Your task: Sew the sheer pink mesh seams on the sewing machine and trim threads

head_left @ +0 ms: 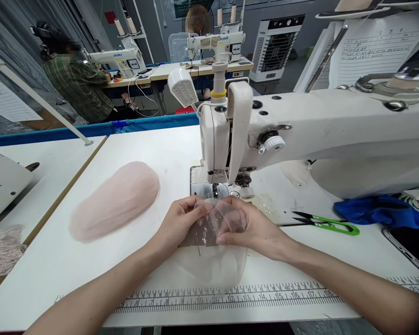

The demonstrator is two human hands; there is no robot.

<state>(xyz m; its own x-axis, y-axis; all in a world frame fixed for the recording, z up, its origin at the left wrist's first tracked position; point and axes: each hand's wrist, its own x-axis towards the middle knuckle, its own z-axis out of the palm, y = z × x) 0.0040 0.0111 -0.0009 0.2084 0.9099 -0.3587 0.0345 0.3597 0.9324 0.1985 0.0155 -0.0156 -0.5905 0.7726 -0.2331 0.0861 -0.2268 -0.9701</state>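
Note:
A thin, see-through piece of sheer fabric [214,265] hangs from both hands, just in front of the needle of a white sewing machine [216,139]. My left hand [188,215] pinches its upper left edge between thumb and fingers. On the other side, my right hand [253,228] is closed on the fabric, with part of it draped over the fingers. The presser foot [215,190] stands right behind the fingertips; whether the fabric reaches under it I cannot tell. To the left, a pale pink oval pile of sheer fabric [117,200] lies on the table.
Green-handled thread snips [328,223] lie right of my right hand, near a blue cloth [380,209]. A printed ruler scale [209,298] runs along the front of the white table [153,270]. Behind, a person in a checked shirt [75,83] sits at another sewing machine [117,60].

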